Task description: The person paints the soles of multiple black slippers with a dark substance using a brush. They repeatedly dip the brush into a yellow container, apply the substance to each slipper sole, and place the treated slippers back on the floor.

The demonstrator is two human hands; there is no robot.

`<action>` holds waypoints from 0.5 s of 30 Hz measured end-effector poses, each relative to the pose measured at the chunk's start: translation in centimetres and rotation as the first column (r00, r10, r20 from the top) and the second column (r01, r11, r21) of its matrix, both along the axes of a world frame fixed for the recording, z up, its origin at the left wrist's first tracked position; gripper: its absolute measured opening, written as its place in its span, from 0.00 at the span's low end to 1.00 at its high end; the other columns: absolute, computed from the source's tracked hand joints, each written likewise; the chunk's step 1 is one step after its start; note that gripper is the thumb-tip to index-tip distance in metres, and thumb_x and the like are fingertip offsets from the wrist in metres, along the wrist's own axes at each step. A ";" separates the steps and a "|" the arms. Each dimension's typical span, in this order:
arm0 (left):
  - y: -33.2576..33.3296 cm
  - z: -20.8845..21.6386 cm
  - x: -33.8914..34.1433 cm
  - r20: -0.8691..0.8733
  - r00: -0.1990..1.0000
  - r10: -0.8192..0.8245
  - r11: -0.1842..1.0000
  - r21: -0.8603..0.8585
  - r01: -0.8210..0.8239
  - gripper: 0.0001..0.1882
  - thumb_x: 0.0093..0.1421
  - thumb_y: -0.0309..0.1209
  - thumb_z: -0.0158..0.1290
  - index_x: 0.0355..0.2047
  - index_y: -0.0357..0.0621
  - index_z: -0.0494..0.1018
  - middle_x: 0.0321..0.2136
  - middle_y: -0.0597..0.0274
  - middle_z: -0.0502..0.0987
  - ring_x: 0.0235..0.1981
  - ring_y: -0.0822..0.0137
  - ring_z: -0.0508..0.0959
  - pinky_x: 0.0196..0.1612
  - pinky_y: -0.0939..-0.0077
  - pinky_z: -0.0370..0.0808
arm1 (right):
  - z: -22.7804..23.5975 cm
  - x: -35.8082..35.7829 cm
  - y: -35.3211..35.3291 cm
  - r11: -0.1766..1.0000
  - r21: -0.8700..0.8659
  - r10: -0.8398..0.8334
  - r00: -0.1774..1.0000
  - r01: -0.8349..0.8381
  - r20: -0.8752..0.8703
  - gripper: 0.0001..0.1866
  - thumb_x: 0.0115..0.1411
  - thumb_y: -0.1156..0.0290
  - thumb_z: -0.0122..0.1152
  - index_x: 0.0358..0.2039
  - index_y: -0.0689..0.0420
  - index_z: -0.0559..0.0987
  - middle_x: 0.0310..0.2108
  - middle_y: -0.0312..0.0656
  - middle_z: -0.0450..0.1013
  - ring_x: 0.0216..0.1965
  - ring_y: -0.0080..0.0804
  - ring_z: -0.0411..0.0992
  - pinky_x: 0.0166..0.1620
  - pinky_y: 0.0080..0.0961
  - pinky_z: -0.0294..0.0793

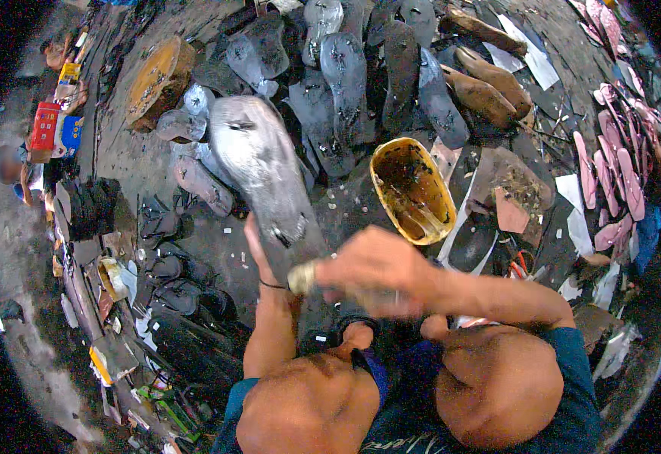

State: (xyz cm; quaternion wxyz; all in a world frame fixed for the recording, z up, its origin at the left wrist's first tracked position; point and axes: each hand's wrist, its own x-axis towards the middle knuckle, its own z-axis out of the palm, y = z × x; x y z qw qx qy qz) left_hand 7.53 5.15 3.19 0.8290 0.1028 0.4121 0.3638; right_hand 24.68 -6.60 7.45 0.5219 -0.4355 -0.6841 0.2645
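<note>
My left hand (255, 246) holds up a dark sandal sole (258, 155) from below. Most of its fingers are hidden behind the sole, whose upper face shines as if wet and has small dark marks at the toe and heel. My right hand (380, 266), smeared by motion, is closed on a short tool with a pale, blunt tip (301, 278), perhaps a glue brush. That tip is by the sole's heel end, close to my left wrist. Beyond my right hand stands a yellow tub (414, 191) with dark, sticky residue inside.
Several coated soles (343, 76) lie spread on the ground ahead. Brown shoe lasts (482, 94) are at the far right, pink straps (611, 163) farther right. A round wooden block (160, 83) stands far left; black sandals (179, 284) lie left of my arm.
</note>
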 end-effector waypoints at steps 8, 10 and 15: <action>1.7 -3.1 -1.4 0.098 0.993 -0.062 0.984 0.170 0.045 0.25 0.69 0.46 0.37 0.49 0.40 0.75 0.41 0.55 0.81 0.41 0.59 0.81 0.46 0.62 0.79 | 2.2 0.4 1.2 0.976 -0.203 -0.087 0.994 0.072 -0.065 0.16 0.55 0.73 0.61 0.45 0.48 0.83 0.39 0.40 0.80 0.40 0.43 0.77 0.39 0.35 0.75; 1.3 -2.5 0.4 0.160 0.987 0.013 0.995 0.098 -0.029 0.28 0.68 0.52 0.38 0.53 0.42 0.73 0.45 0.54 0.80 0.44 0.57 0.80 0.48 0.62 0.79 | 1.3 -1.0 -1.8 0.984 -0.048 0.178 0.980 -0.174 0.092 0.24 0.52 0.68 0.63 0.53 0.46 0.80 0.34 0.37 0.77 0.37 0.45 0.75 0.39 0.40 0.73; -2.7 -4.6 0.6 -0.016 0.993 -0.120 0.985 0.122 0.121 0.33 0.69 0.56 0.37 0.57 0.42 0.71 0.51 0.54 0.77 0.50 0.55 0.78 0.59 0.59 0.73 | 1.7 -0.7 1.2 0.967 0.243 -0.128 0.968 0.073 0.218 0.22 0.52 0.67 0.61 0.50 0.48 0.79 0.32 0.35 0.73 0.32 0.39 0.72 0.35 0.38 0.72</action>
